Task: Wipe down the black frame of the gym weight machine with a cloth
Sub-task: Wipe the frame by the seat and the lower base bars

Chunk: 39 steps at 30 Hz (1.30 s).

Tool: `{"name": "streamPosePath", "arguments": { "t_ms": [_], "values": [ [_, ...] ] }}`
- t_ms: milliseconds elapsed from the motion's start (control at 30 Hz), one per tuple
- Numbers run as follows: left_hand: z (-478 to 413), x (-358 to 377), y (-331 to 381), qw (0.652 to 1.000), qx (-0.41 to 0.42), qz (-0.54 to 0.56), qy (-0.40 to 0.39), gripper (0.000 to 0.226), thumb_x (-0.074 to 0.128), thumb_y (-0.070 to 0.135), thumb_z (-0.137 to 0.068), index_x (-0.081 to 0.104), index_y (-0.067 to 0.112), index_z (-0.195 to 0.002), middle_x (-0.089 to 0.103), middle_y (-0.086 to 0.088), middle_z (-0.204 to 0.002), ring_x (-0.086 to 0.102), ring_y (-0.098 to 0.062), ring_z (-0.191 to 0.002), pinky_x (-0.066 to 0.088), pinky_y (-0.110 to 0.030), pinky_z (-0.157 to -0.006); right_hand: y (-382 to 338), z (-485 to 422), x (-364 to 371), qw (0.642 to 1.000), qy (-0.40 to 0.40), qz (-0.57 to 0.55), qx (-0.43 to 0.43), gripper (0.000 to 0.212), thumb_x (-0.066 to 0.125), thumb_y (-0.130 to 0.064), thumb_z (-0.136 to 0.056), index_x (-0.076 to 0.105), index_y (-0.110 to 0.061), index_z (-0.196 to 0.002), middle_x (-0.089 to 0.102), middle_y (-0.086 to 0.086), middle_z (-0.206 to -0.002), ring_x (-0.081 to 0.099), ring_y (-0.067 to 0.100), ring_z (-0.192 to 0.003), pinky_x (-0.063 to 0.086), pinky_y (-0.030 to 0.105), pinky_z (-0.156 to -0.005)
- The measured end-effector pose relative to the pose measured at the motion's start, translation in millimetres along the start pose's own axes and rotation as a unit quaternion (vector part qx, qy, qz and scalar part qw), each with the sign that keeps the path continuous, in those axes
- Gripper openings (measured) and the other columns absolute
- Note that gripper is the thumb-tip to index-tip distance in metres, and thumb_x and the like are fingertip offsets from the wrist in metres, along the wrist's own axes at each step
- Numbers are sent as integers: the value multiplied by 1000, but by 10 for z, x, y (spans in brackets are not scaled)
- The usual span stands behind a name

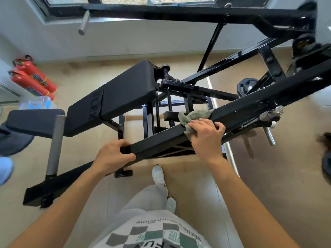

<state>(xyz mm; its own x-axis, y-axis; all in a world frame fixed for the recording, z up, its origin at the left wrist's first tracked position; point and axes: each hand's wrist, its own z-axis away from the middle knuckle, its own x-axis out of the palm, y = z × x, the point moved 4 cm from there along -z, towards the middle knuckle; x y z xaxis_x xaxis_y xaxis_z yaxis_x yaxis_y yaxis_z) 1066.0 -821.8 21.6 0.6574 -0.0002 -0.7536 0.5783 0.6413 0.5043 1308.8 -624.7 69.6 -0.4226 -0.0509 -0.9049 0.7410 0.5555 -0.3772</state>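
My right hand (206, 136) presses the cloth (192, 119) on the black frame (161, 138) mid-picture; left hand (114, 155) grips its end. Much frame probably remains unwiped.

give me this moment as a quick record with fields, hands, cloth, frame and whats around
left grip: holds the near end of the frame beam, fingers curled round it
right grip: holds the cloth down on top of the same beam
cloth: grey-green, crumpled, partly sticking out past the fingers
bench pad: black, left of the beam
floor, left: two red fire extinguishers
beyond the beam: a weight plate
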Motion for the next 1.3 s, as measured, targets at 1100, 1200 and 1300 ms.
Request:
{"name": "streamPosePath", "arguments": {
  "t_ms": [1100, 1200, 1300],
  "values": [
    [-2440, 956, -530, 928, -168, 326, -65, 10, 71, 18, -91, 68, 24, -98, 71, -3, -94, 71, -20, -91, 62, -36, -82, -14, -1773, 2844, 818, -535, -109, 180, 6, 71, -9, -92, 72, -12, -97, 72, 14, -100, 71, 23, -85, 63, 28, -64],
    [-2653, 1052, -743, 936, -215, 276, -20, 21, 70, 21, -93, 68, 14, -113, 69, -2, -97, 68, -22, -92, 59, -38, -85, 22, -1761, 3144, 837, -512, -117, 155, 16, 72, -15, -91, 74, -14, -108, 72, 4, -98, 69, 19, -89, 62, 33, -77],
    [-2802, 1145, -889, 937, -262, 223, 55, 20, 69, 22, -94, 69, 15, -113, 68, -4, -99, 65, -24, -92, 53, -35, -77, 4, -1704, 3327, 863, -455, -173, 136, 21, 71, -18, -93, 73, -18, -114, 67, -11, -92, 64, 7, -87, 57, 27, -81]
  ]
}}
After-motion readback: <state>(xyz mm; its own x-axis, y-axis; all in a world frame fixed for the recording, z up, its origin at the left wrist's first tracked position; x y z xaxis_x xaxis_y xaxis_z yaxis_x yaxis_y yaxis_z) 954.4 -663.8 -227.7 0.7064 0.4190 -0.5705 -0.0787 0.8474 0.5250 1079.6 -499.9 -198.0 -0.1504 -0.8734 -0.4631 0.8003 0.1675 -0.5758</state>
